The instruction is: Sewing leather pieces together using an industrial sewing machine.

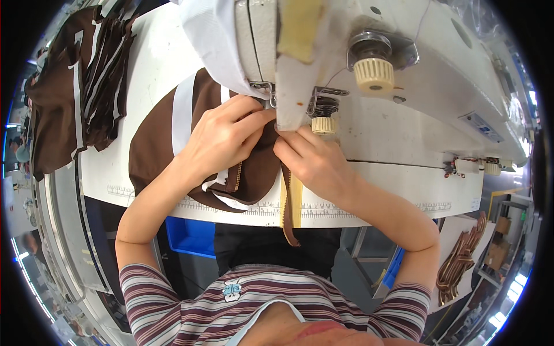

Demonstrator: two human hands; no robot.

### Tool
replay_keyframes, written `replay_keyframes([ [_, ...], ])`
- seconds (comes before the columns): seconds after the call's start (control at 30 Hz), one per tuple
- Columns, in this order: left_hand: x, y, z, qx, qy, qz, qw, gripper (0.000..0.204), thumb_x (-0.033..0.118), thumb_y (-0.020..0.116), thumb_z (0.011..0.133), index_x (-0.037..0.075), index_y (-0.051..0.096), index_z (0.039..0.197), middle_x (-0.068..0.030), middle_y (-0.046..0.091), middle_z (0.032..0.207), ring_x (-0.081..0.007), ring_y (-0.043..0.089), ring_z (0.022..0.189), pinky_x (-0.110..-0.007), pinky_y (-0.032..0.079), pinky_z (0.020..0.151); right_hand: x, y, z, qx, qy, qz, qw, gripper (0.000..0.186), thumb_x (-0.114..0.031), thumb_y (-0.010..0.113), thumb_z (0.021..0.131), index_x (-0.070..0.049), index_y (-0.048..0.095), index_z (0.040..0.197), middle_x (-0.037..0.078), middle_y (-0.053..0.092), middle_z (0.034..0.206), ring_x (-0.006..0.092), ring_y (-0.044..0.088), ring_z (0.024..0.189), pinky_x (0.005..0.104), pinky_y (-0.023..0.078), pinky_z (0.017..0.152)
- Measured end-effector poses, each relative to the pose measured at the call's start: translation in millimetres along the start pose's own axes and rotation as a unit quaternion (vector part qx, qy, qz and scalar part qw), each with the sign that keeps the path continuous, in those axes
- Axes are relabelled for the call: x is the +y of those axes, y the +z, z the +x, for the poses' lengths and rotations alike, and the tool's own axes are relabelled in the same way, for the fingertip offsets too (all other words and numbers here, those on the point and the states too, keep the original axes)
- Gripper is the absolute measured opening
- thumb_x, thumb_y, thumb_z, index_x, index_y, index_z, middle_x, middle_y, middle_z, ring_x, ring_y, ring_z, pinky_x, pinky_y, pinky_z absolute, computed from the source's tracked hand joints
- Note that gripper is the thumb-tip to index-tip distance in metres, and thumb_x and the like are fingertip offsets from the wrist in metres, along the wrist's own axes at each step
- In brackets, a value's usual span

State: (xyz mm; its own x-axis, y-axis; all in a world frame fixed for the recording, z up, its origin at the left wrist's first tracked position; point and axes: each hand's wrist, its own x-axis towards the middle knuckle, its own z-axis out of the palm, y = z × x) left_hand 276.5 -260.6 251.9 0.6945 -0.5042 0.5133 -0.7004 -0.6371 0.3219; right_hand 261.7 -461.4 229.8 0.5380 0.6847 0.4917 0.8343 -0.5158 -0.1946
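Head view shows the white sewing machine (427, 98) filling the upper right; work looks partway through, though the stitching point is hidden under the machine head (291, 92). Beneath spreads the white bench (415, 184). On it, left of the machine head and running in below it, lies the brown fabric panel (156, 144), curled at its near side; its pale stripe (183, 115) is already in place. Similar brown pieces (55, 115) are stacked at the far left, and whether those are sewn or waiting I cannot tell. Both forearms (158, 199) come up from the near side, elbows bent and flared wide, so the hands meet at the machine head. The left hand (225, 135) arches palm down over the panel, its grip pinching the fabric, index finger stretched toward the stitching point. The right hand (314, 158) angles in from the other side, fingers bent and tips close to the machine head; whether that grip clasps anything or only presses, I cannot tell. Brown zipper tape (287, 196) with gold-coloured teeth trails from under the right hand past the bench's near edge, its lower end loose, so this length appears left to be joined. Smallest, a short toothed zipper end (238, 177) lies on the panel below the left hand, seemingly already attached.
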Motion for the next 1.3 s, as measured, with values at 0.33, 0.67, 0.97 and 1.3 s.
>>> replay_keyframes([
  [0.33,-3,-1,3,-0.068,0.009,0.033,0.997,0.023,-0.001,0.067,0.068,0.002,0.066,0.091,-0.0064,0.058,0.085,-0.0243,0.059,0.078,-0.034,0.051,0.059,-1,-1,2,-0.011,0.013,-0.014,1.000,0.018,-0.004,0.062,0.065,-0.005,0.057,0.082,0.003,0.060,0.090,0.0153,0.058,0.081,0.0246,0.052,0.059],
  [0.67,-1,1,3,-0.082,0.002,0.042,0.996,0.025,-0.001,0.065,0.067,0.003,0.067,0.091,-0.0069,0.057,0.085,-0.0239,0.059,0.079,-0.034,0.051,0.059,-2,-1,2,-0.023,0.023,-0.021,0.999,0.017,-0.002,0.063,0.065,-0.006,0.056,0.079,0.002,0.058,0.082,0.0151,0.057,0.078,0.0250,0.052,0.058],
  [0.97,-2,4,1,-0.067,0.009,0.044,0.997,0.030,-0.001,0.065,0.067,0.003,0.068,0.097,-0.0065,0.055,0.082,-0.0228,0.058,0.077,-0.033,0.051,0.058,-2,-3,3,-0.028,0.023,-0.023,0.999,0.017,-0.001,0.064,0.066,-0.005,0.056,0.080,0.004,0.064,0.091,0.0156,0.061,0.083,0.0253,0.053,0.060],
  [1.3,-4,9,-3,-0.047,0.001,0.031,0.998,0.030,-0.002,0.064,0.068,0.003,0.068,0.097,-0.0065,0.055,0.083,-0.0229,0.057,0.077,-0.033,0.051,0.059,3,3,2,0.029,-0.022,-0.029,0.999,0.018,-0.007,0.063,0.069,-0.007,0.052,0.083,0.008,0.065,0.099,0.0147,0.058,0.067,0.0238,0.053,0.053],
])
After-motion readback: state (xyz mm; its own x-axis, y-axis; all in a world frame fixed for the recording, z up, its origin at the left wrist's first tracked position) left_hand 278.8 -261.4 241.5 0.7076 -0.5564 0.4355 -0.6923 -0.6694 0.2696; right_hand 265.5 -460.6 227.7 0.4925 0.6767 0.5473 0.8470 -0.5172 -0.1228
